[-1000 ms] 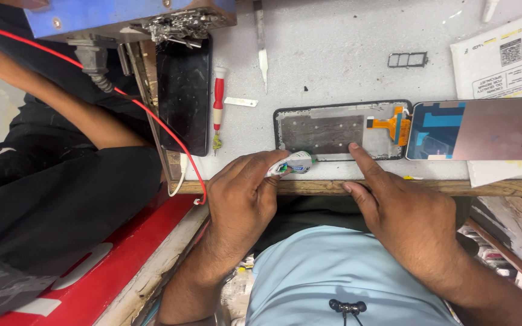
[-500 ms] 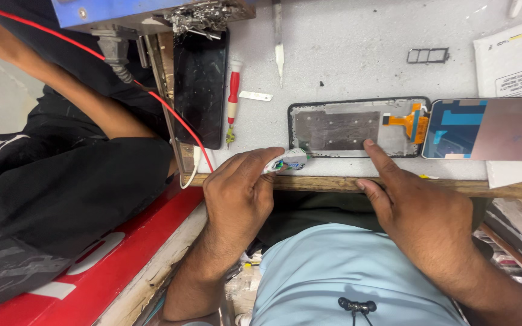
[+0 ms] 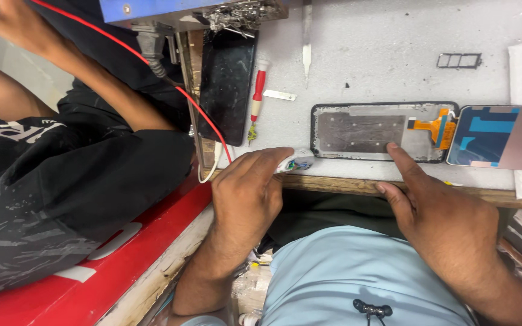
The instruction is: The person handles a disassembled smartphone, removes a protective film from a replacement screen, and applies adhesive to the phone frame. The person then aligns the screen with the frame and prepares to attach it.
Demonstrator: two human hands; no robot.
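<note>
Head view, right hand point(image 3: 448, 223) fingertip on phone frame point(image 3: 382, 131), red screwdriver point(image 3: 257, 96) nearby, left hand point(image 3: 249, 193) perhaps pinching tape

A dull grey metal shield plate point(image 3: 360, 133) is seen in the black-rimmed phone frame; the pale worktop point(image 3: 382, 66) looks matt, its wooden edge point(image 3: 345, 186) rough.

Grey worktop point(image 3: 394, 54), worn wooden front edge point(image 3: 430, 190).

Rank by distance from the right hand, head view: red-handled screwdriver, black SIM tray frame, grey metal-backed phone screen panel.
1. Grey metal-backed phone screen panel: under the right hand's index fingertip.
2. Red-handled screwdriver: up-left, beside the black phone.
3. Black SIM tray frame: top right of the bench.
</note>
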